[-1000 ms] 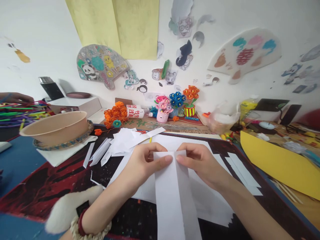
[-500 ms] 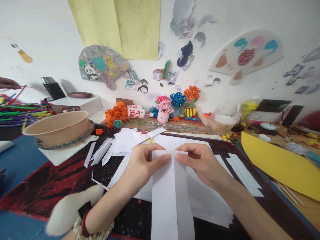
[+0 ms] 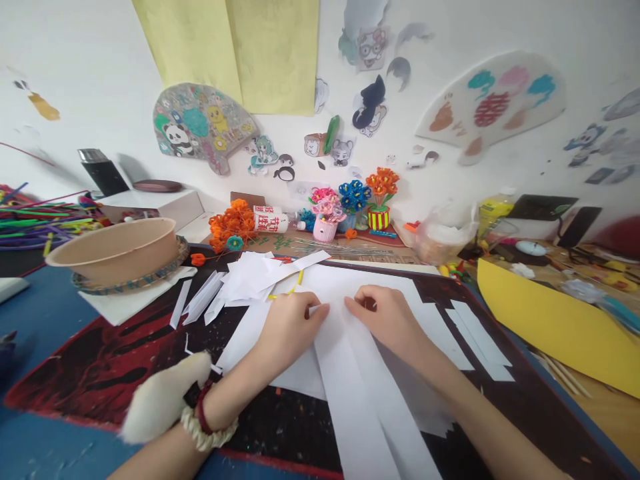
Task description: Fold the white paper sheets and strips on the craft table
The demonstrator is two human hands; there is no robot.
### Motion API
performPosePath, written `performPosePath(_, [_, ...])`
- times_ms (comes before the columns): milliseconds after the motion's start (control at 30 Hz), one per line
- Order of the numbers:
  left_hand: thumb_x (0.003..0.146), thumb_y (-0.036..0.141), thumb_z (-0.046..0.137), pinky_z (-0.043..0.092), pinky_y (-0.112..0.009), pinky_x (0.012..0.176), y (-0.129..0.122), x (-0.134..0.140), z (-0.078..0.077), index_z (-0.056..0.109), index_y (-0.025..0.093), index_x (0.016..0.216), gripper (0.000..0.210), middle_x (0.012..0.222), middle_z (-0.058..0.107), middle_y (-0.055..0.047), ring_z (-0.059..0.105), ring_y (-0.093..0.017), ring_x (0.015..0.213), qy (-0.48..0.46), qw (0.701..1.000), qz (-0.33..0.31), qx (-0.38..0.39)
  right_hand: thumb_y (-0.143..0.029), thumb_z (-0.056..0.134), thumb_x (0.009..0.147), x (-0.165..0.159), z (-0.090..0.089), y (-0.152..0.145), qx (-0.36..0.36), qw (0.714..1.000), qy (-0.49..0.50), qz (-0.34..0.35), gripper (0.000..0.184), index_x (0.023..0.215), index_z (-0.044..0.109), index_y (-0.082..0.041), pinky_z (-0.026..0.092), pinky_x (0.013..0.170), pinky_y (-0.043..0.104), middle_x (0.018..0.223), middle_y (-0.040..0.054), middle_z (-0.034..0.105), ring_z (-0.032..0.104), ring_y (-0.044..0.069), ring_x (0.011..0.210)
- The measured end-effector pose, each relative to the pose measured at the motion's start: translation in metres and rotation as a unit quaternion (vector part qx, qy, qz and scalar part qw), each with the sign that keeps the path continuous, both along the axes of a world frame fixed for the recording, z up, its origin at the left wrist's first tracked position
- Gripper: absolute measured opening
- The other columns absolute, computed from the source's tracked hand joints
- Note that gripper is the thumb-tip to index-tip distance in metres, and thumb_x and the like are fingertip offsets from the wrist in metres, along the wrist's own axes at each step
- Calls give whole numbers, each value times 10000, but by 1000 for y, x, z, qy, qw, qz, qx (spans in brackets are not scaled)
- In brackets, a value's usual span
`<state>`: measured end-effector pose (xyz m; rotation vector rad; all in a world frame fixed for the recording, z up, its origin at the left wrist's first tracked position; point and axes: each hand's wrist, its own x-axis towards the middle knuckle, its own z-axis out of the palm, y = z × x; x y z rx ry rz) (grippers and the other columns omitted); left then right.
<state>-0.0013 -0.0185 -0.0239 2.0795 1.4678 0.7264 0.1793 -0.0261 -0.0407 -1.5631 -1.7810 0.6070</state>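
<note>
A long white paper strip (image 3: 353, 380) with a lengthwise crease runs from between my hands down toward the bottom of the view. My left hand (image 3: 295, 323) pinches its top left corner between thumb and fingers. At the top right edge, my right hand (image 3: 383, 310) is closed on the same strip, its thumb pressed to the bent forefinger. Under both hands lie larger white sheets (image 3: 255, 333). A pile of cut white paper pieces (image 3: 253, 277) sits beyond my left hand, with folded strips (image 3: 204, 299) beside it.
On the left stand a beige round basin (image 3: 115, 250) and a bundle of coloured pipe cleaners (image 3: 40, 223). Pipe-cleaner flowers in small pots (image 3: 326, 230) line the back. Flat white strips (image 3: 480, 340) and a yellow sheet (image 3: 560, 327) lie to the right.
The strip's upper end has lowered toward the sheets, and its lower end has swung to the right. Both hands remain at its top. Another person's hand at far left has left the view.
</note>
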Motion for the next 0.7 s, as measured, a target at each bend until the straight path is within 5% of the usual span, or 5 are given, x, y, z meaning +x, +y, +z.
performPosePath(133, [826, 317, 532, 208, -266, 525, 2, 3, -13, 563, 177, 567, 296, 508, 500, 11, 419, -131, 501, 70, 997, 22, 15, -333, 571, 817, -10, -22, 3, 81, 993, -58, -59, 129, 798, 512, -221, 412, 664, 342, 837, 51, 587, 551, 222, 757])
performPosePath(267, [866, 374, 467, 199, -271, 520, 1, 4, -14, 615, 187, 657, 318, 612, 604, -35, 523, -172, 584, 160, 986, 51, -1, -309, 544, 853, -18, -32, 5, 119, 988, -92, -43, 331, 1142, 434, -191, 441, 812, 406, 1128, 124, 548, 532, 285, 1028])
performPosePath(700, [871, 338, 421, 185, -294, 508, 3, 3, -18, 597, 191, 609, 348, 597, 622, -41, 565, -188, 600, 236, 971, 35, 6, -349, 477, 915, -16, -39, 10, 108, 972, -208, -26, 366, 1234, 412, -182, 432, 742, 406, 1104, 135, 561, 535, 309, 1002])
